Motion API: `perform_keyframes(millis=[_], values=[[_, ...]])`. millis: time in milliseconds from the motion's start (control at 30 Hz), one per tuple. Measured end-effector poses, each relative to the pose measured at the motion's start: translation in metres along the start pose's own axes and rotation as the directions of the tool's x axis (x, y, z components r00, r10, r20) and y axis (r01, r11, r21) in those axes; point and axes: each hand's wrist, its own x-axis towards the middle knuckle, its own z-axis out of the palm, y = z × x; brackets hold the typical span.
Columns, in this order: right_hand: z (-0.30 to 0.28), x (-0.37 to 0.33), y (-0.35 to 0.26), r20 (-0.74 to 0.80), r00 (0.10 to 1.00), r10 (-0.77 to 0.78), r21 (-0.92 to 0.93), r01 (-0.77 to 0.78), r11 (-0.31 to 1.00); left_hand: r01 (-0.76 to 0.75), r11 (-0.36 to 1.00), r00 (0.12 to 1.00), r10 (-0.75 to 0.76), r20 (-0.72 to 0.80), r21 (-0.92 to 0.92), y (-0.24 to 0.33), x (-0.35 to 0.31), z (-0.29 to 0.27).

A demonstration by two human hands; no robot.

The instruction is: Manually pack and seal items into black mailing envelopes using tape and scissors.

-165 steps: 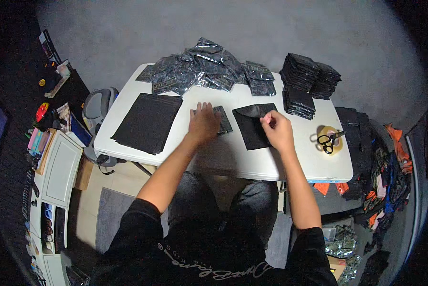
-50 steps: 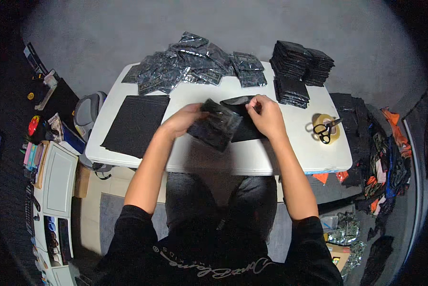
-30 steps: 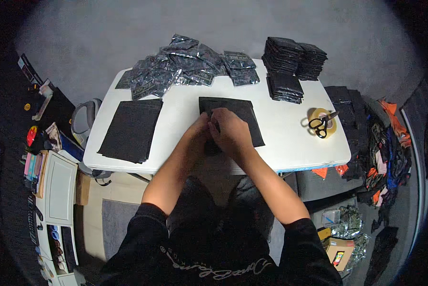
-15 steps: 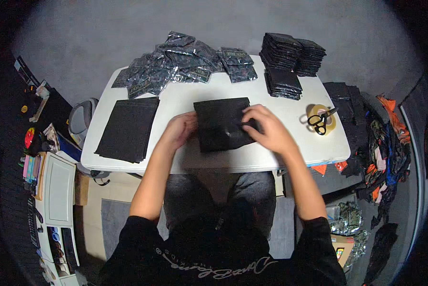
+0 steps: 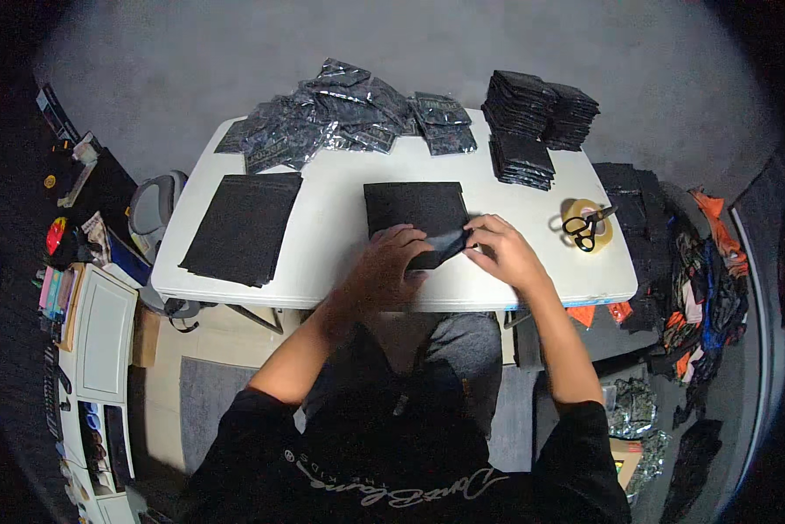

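Observation:
A flat black bag [image 5: 414, 205] lies on the white table [image 5: 322, 188] in front of me, with a greyish sheen along its near edge. My left hand [image 5: 392, 258] is curled over its near left part, fingers bent onto the bag. At the near right corner, my right hand [image 5: 500, 249] pinches the bag's edge between thumb and fingertips. To the left lies a neat stack of flat black bags [image 5: 239, 229].
Clear-wrapped dark packets [image 5: 322, 113] are heaped at the table's far side. Stacks of folded black packages [image 5: 523, 109] stand far right. Black-handled scissors [image 5: 582, 231] rest on a roll of tape [image 5: 604, 234]. Past the right edge lie piled garments [image 5: 707, 279].
My left hand has moved from the bag's left side to its near edge. The right hand has shifted down to the near right corner. My view has shifted slightly.

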Motion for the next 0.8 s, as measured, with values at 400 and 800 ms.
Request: perform_keyframes(millis=[400, 800], values=[[-0.004, 0.026, 0.008, -0.286, 0.876, 0.388, 0.598, -0.153, 0.787, 0.394, 0.881, 0.914, -0.405, 0.013, -0.262, -0.033, 0.042, -0.053], [-0.004, 0.057, 0.005, -0.232, 0.789, 0.569, 0.826, -0.149, 0.543, 0.336, 0.809, 0.871, -0.462, -0.167, -0.482, -0.036, 0.073, -0.067]])
